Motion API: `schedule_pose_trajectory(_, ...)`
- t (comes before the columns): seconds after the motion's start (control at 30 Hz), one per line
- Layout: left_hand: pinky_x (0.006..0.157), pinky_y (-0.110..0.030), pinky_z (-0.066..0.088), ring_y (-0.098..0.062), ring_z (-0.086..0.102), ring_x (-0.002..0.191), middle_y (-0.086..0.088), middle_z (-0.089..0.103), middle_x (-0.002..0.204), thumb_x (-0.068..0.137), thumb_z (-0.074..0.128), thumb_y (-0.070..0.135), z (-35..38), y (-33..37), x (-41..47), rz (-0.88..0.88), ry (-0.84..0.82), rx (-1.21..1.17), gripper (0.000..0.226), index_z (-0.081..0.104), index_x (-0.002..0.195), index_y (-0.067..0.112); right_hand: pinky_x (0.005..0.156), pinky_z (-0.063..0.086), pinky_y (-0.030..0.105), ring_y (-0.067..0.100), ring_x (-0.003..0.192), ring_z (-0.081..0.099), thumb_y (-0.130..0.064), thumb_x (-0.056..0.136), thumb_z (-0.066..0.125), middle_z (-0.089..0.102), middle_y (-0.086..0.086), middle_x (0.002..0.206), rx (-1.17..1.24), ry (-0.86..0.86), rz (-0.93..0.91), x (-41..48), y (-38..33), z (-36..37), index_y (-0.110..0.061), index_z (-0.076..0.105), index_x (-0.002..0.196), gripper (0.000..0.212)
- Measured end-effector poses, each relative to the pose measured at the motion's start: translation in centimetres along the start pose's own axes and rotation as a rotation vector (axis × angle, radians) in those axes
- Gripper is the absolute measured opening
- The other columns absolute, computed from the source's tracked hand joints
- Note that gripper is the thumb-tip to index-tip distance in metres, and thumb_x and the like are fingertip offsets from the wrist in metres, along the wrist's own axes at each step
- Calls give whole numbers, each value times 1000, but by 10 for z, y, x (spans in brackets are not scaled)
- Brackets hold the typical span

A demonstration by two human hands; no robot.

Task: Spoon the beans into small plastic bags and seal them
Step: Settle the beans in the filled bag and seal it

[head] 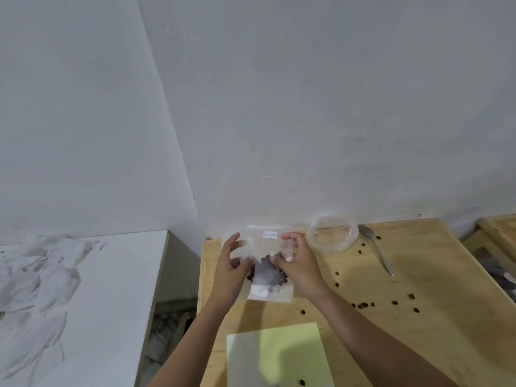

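Both grips pinch the small plastic bag [269,292] by its side edges. The left hand [233,265] takes the left edge, thumb in front and fingers reaching up behind the clear film. The right hand [300,265] takes the right edge, fingers curled over it. The bag hangs between them in the lower middle of the frame, above the wooden counter [418,344] and apart from it as far as I can judge.

Its long axis runs up and down the frame, with the mouth toward the top, near the wall. Dark beans [268,270] are bunched in its lower half, level with the two thumbs. The closing strip would run left to right across the top edge, just above both grips. Sealing therefore seems to call for fingers sliding upward, and neither hand is clearly nearer. Whether the mouth is already pressed closed cannot be told.

To the right of the bag a clear round container [332,237] stands on the counter. A spoon [377,248] lies beyond it, well apart from either hand. Loose beans are scattered across the wood at lower right.
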State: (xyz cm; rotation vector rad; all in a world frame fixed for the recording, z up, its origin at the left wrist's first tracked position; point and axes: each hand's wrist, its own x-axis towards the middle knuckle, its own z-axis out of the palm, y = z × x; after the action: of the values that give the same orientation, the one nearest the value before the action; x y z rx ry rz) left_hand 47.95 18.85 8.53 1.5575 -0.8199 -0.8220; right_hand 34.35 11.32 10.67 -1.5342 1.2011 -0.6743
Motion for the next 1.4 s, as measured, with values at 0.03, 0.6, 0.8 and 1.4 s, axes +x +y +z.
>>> schedule_pose_trajectory(0.03, 64, -10, 48, 4, 59, 71, -3, 53, 120, 89, 54, -6, 0, -5, 1, -19, -2, 5, 49, 42, 133, 14, 73, 43, 18, 12, 101, 52, -12, 77, 75, 48, -3, 116, -29, 16, -1, 8, 3, 2, -24, 48, 110, 44)
schedule_pose_trajectory(0.6, 92, -18, 43, -18, 51, 116, -5, 49, 128, 89, 53, -4, -10, -81, 52, -208, 238, 180, 45, 46, 132, 6, 109, 14, 18, 17, 144, 14, -26, 87, 64, 16, 2, 156, -486, -335, -31, 75, 60, 75, -13, 21, 147, 75)
schedule_pose_trajectory(0.8, 102, -15, 24, -19, 39, 127, -10, 41, 139, 96, 50, 13, -11, -88, 49, -155, 106, 444, 44, 39, 138, 2, 118, 11, 32, 15, 147, -1, -42, 92, 52, 0, 0, 159, -556, -391, 50, 75, 73, 78, -17, 12, 151, 75)
schedule_pose_trajectory(1.4, 106, -16, 21, -14, 33, 133, -2, 39, 142, 97, 48, 22, 5, -42, 0, 196, 62, 558, 40, 48, 135, 9, 91, 36, 20, 12, 110, 48, -21, 90, 58, 48, 0, 118, -452, -167, -5, 12, 63, -14, -12, 51, 124, 35)
